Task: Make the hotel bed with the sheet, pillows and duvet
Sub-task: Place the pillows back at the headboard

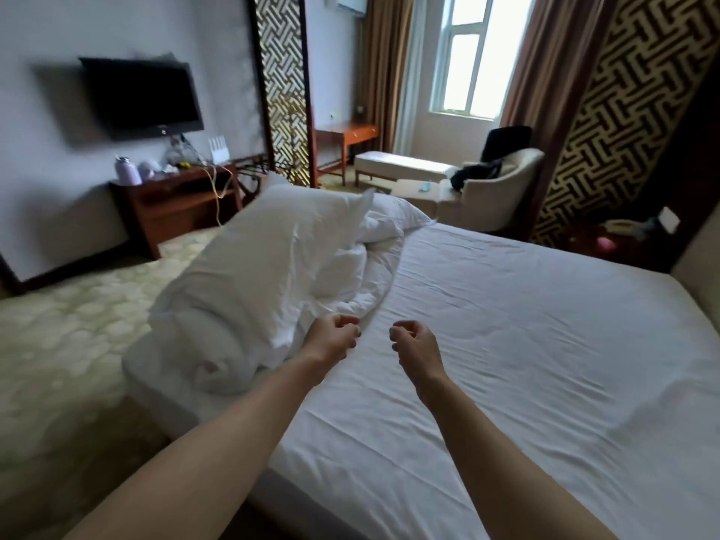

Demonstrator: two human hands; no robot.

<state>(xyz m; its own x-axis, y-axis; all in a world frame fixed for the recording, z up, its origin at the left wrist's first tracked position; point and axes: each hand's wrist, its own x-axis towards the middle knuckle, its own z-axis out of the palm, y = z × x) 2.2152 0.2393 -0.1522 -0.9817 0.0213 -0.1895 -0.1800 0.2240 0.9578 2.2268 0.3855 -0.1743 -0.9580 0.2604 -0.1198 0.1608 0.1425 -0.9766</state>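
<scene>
Sheet step looks done: the flat white cotton sheet (526, 305) covers the mattress with light creases only. The bulky white duvet (265, 259) is heaped and partly rolled along the foot edge. Left hand (331, 339) and right hand (415, 342) hover over the sheet, near each other but apart, fingers curled in, gripping nothing. The left is just beside the duvet's near edge. Can't pick pillows out of the heap. Likely next: grip the duvet edge, hands spread wider, and pull toward the beige padded headboard (699, 263).

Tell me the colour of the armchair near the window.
The armchair is cream; the head view, the only one, shows it.
</scene>
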